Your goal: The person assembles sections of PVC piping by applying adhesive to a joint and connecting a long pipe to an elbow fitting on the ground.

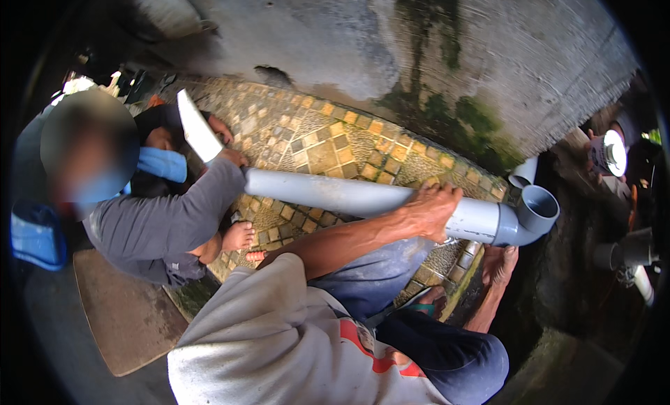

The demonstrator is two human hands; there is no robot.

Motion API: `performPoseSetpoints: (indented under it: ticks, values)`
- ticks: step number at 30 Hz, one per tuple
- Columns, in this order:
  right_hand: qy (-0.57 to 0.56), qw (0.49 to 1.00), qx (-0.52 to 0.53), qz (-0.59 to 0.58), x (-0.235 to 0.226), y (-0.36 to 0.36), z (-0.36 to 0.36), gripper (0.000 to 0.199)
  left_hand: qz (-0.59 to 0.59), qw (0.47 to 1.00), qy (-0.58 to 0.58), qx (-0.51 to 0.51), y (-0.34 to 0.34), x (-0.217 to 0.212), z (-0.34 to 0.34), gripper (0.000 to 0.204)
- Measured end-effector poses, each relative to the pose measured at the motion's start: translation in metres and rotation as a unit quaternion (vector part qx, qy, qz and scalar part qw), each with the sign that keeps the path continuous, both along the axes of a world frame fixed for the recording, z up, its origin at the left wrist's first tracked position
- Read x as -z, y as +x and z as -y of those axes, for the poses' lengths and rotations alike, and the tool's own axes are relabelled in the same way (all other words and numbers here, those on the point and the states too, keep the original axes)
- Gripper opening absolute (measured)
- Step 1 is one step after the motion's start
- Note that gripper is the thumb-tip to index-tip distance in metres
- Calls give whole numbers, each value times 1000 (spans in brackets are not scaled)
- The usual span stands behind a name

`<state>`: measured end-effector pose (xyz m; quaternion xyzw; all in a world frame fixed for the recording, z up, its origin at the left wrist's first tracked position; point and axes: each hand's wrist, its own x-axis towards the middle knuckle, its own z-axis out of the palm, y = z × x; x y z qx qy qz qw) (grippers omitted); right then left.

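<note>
A long grey plastic pipe (321,190) slants across the middle, with a grey elbow fitting (520,226) on its right end, the open mouth facing up. Over the pipe near that end, my left hand (434,208) is closed, fingers wrapped across its top. Below the elbow, my right hand (499,264) grips from underneath; its fingers are partly hidden. At the pipe's left end, a co-worker's hand (234,157) is beside a pale, tapering, saw-like blade (198,129). Its handle and teeth cannot be made out.
The co-worker (160,216) squats at the left beside a brown board (122,314). Patterned tiles (324,157) lie under the pipe, along a stained concrete wall (314,42). Right of the elbow are a dark trench (572,265), another pipe end (523,173) and a white container (608,154).
</note>
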<state>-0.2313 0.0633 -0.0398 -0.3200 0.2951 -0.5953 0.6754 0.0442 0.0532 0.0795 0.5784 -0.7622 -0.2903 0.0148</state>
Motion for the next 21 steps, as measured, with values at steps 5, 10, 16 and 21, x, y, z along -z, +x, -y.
performPoseSetpoints:
  ticks: [5, 10, 16, 21]
  values:
    - [131, 985, -13, 113, 16, 22, 11, 70, -9, 996, 84, 8, 12, -3, 5, 98]
    - [180, 976, 32, 117, -20, 28, 9, 62, -167, 944, -262, -110, 49, -2, -76, 106]
    - [216, 973, 35, 69, -39, 32, 16, 65, -359, 557, -199, -722, 160, 92, -180, 101]
    - [258, 962, 28, 78, -35, 37, 8, 65, -731, 325, -57, -597, 223, 133, -169, 78]
